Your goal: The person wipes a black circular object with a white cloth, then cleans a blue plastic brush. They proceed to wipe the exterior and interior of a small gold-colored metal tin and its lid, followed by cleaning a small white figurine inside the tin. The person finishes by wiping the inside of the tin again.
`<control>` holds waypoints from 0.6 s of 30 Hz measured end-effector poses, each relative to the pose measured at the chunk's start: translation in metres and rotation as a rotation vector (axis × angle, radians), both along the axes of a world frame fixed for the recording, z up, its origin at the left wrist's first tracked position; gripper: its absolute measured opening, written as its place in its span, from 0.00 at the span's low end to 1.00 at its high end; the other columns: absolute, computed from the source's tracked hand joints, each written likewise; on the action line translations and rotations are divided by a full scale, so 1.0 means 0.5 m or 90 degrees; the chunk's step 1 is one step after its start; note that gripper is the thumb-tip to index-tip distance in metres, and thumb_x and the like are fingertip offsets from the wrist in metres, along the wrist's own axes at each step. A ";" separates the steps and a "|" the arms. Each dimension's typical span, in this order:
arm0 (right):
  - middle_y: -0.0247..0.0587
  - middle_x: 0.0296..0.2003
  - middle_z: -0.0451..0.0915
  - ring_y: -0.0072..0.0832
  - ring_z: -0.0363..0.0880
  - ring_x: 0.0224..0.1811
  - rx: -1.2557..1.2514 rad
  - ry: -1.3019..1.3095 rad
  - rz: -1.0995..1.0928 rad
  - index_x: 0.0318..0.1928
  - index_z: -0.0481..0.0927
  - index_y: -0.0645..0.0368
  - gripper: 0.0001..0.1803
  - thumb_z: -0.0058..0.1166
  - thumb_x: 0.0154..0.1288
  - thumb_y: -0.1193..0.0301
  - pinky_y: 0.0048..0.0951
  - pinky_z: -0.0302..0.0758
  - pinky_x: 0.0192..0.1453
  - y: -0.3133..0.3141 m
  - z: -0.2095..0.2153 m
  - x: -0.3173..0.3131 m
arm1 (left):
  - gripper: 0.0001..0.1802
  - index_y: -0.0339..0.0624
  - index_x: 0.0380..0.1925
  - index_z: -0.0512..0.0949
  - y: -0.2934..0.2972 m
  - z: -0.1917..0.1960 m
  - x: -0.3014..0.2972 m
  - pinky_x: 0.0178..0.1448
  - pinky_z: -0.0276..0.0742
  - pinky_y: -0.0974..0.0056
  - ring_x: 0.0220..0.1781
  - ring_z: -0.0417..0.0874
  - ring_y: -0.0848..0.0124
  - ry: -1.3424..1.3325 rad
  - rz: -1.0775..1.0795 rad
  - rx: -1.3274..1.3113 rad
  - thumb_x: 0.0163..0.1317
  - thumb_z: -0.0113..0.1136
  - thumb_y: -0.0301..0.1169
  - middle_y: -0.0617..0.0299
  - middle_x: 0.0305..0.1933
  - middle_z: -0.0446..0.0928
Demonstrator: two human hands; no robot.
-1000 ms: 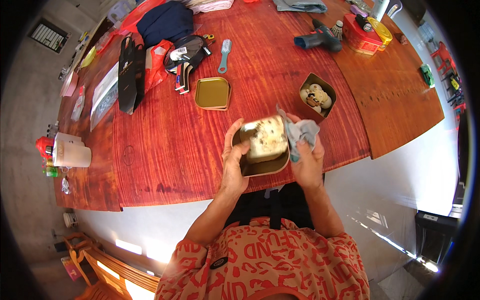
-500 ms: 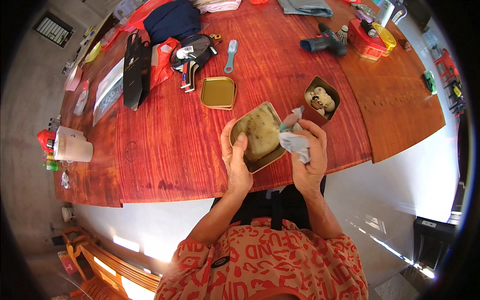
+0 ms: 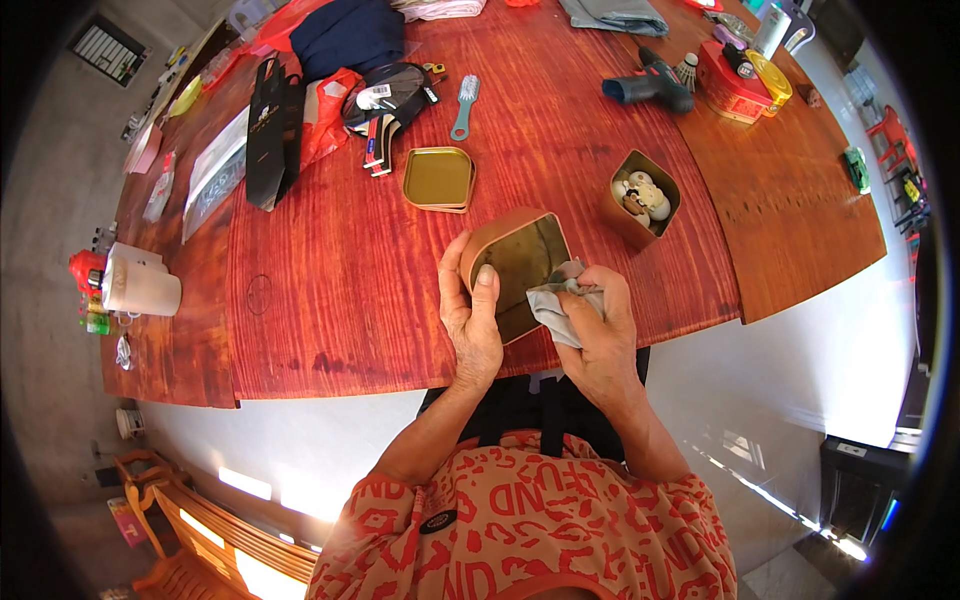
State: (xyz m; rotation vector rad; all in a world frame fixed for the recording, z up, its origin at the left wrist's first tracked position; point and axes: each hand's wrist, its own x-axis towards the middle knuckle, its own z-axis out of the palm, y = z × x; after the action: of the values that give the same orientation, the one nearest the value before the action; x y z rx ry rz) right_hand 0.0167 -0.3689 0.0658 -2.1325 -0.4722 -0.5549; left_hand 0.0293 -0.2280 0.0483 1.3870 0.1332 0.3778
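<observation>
My left hand (image 3: 470, 312) grips a rounded-square tin (image 3: 522, 262) by its left wall, thumb over the rim. The tin is tilted, its dull, stained metal inside facing me. In my right hand (image 3: 603, 325) a crumpled grey-white cloth (image 3: 556, 308) is pinched, pressed against the tin's right rim. Beyond the tin lie what look like stacked gold tin lids (image 3: 438, 180). To the right stands a second tin (image 3: 634, 228) of similar shape, holding several pale round pieces (image 3: 643, 196).
On the reddish wooden table (image 3: 340, 330) lie a hairbrush (image 3: 466, 108), table-tennis bats (image 3: 388, 105), a black paper bag (image 3: 272, 140) and a cordless drill (image 3: 652, 84). A red tin box (image 3: 733, 82) sits at the far right, a whitish jug (image 3: 142, 286) at the left.
The tin has turned so its outer wall shows more at the top. My right hand with the cloth has moved down and left, from beside the tin onto its rim.
</observation>
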 end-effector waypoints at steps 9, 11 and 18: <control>0.46 0.41 0.68 0.42 0.72 0.42 -0.003 -0.105 0.008 0.37 0.79 0.59 0.17 0.63 0.41 0.83 0.37 0.72 0.42 -0.026 -0.004 0.090 | 0.24 0.41 0.60 0.68 0.000 0.016 -0.007 0.64 0.63 0.64 0.58 0.70 0.71 0.048 -0.100 -0.012 0.63 0.49 0.28 0.60 0.56 0.71; 0.45 0.41 0.69 0.42 0.72 0.43 -0.019 -0.154 0.028 0.41 0.78 0.58 0.21 0.63 0.42 0.83 0.36 0.73 0.42 -0.023 0.017 0.107 | 0.24 0.41 0.60 0.68 -0.001 0.015 -0.006 0.64 0.63 0.64 0.57 0.71 0.70 0.057 -0.101 -0.029 0.63 0.50 0.29 0.60 0.55 0.73; 0.48 0.39 0.71 0.47 0.75 0.41 0.095 0.024 -0.032 0.49 0.70 0.61 0.28 0.61 0.43 0.83 0.38 0.73 0.42 -0.005 0.005 0.107 | 0.25 0.40 0.60 0.67 0.002 0.011 -0.006 0.61 0.67 0.64 0.55 0.72 0.70 -0.008 -0.059 0.023 0.62 0.54 0.27 0.58 0.54 0.72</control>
State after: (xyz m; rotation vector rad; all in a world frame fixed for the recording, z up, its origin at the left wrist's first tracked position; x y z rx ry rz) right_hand 0.0699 -0.3716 0.0684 -2.0130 -0.3457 -0.5589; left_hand 0.0265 -0.2271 0.0540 1.4215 0.0512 0.3124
